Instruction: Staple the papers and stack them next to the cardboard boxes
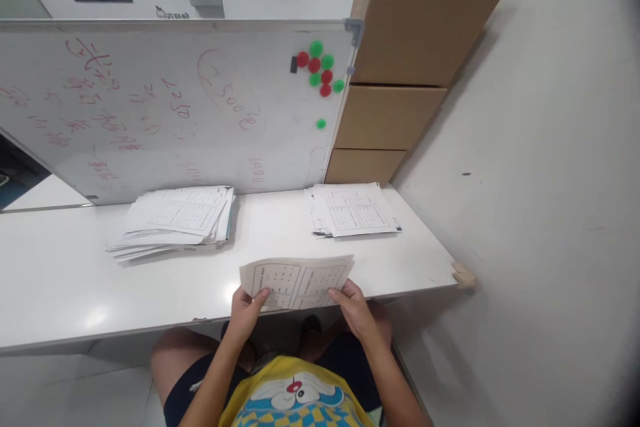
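Where the long, smooth white tabletop (pixel 75 293) runs up to the plain white wall (pixel 550 147) on the right, a small pale wooden block (pixel 464 275) sits at its near right corner. Far side of the table: one large rectangular whiteboard with a grey metal frame (pixel 165 113), tilted back, its glossy face covered in faded red marker writing. Upper right of the board: a cluster of round red and green plastic magnets (pixel 320 70), a small black oblong piece (pixel 293 64) just beside it, and one lone green magnet (pixel 321 123) lower down. Right of the board, against the wall: three plain brown cardboard boxes (pixel 400 80), matte, stacked one on another. On the table, far left: a loose, fanned pile of white printed sheets (pixel 175 220) bearing grid figures. Far right: a squarer, thinner pile of like sheets (pixel 353 209). The two piles lie well apart. Near edge, centre: a few white printed paper sheets with grid figures (pixel 297 280), overhanging the table's edge. The left hand (pixel 247 303) grips their near left corner, thumb on top; the right hand (pixel 357 303) pinches their near right edge. Below: bare knees, dark shorts and a yellow cartoon-print shirt (pixel 295 400).
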Motion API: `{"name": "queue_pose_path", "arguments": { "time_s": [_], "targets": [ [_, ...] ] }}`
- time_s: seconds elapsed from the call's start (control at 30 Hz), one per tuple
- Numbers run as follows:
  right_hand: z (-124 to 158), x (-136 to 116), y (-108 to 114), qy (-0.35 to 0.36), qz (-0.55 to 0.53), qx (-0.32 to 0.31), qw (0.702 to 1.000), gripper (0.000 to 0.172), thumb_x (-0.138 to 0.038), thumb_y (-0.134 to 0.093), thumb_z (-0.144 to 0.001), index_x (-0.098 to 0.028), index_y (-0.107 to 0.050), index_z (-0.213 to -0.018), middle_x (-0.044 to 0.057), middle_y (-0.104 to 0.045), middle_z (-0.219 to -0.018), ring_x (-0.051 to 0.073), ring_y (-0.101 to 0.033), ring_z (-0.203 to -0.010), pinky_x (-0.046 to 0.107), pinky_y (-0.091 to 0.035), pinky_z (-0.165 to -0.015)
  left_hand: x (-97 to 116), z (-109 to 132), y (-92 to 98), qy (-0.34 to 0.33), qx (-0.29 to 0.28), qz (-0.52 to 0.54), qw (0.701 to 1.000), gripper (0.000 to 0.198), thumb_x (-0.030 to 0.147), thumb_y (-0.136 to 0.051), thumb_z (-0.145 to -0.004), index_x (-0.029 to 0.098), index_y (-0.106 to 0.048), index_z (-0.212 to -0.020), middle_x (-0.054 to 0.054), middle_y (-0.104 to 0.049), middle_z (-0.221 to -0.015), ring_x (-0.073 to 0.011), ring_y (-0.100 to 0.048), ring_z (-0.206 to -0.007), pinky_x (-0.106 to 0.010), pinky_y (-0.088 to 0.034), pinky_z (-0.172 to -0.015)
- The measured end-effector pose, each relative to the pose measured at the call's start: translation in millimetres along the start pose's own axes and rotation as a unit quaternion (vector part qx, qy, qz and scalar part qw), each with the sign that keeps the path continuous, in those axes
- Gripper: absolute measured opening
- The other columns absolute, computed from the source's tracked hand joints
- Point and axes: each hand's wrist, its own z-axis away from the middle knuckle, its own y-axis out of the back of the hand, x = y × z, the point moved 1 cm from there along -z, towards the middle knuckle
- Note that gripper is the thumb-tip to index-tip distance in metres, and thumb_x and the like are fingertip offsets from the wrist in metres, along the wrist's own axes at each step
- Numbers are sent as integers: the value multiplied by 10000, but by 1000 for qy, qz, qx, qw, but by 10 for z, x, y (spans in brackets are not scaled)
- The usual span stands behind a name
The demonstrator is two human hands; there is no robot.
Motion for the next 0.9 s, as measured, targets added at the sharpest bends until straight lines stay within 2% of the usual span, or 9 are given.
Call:
{"name": "queue_pose_path", "arguments": {
  "time_s": [0.17,0.43,0.53,0.67,0.73,0.8,0.9],
  "targets": [
    [88,8,29,-1,14,8,1000,356,-444,-786,-659,-218,-727,-928,80,-757,-950,276,-670,-923,454,-477,-908,-74,121,19,1,58,3,998,486,486,-785,-563,123,-725,-880,-118,-744,-902,-312,-691,-913,-448,-551,-853],
    [126,7,60,-4,41,8,999,367,-477,-767,-674,-205,-721,-916,88,-757,-943,277,-677,-909,456,-489,-901,-103,219,42,-11,61,-12,998,514,567,-750,-582,122,-734,-840,-115,-746,-861,-306,-700,-854,-441,-572,-795],
    [131,-47,39,11,51,25,998,389,-481,-745,-698,-207,-701,-969,90,-749,-985,277,-674,-943,450,-492,-915,-81,246,63,-48,27,-27,998,496,586,-691,-665,131,-736,-858,-113,-745,-890,-297,-698,-866,-435,-567,-804],
    [152,-189,46,57,108,58,991,482,-463,-707,-743,-232,-622,-1158,85,-688,-1172,266,-616,-1099,434,-462,-981,48,223,61,-103,-95,-98,985,435,508,-579,-819,157,-707,-1040,-99,-723,-1033,-269,-670,-969,-399,-546,-847],
    [155,-223,87,62,152,61,984,464,-471,-687,-757,-224,-631,-1145,89,-689,-1167,271,-609,-1110,445,-453,-993,85,175,48,-125,-149,-152,969,393,455,-538,-866,177,-680,-1104,-89,-706,-1080,-253,-653,-999,-382,-531,-862],
    [145,-197,143,60,191,63,978,418,-486,-665,-766,-210,-663,-1080,94,-710,-1115,280,-624,-1079,460,-456,-986,53,114,40,-150,-165,-190,956,352,427,-506,-891,191,-681,-1084,-83,-706,-1060,-241,-648,-982,-375,-523,-861],
    [123,-75,205,63,233,65,968,402,-512,-656,-750,-193,-686,-992,103,-734,-1030,294,-648,-1020,463,-483,-944,-104,44,45,-187,-140,-194,953,313,411,-493,-901,198,-671,-1045,-85,-694,-1030,-233,-632,-983,-379,-507,-879]
  ]
}}
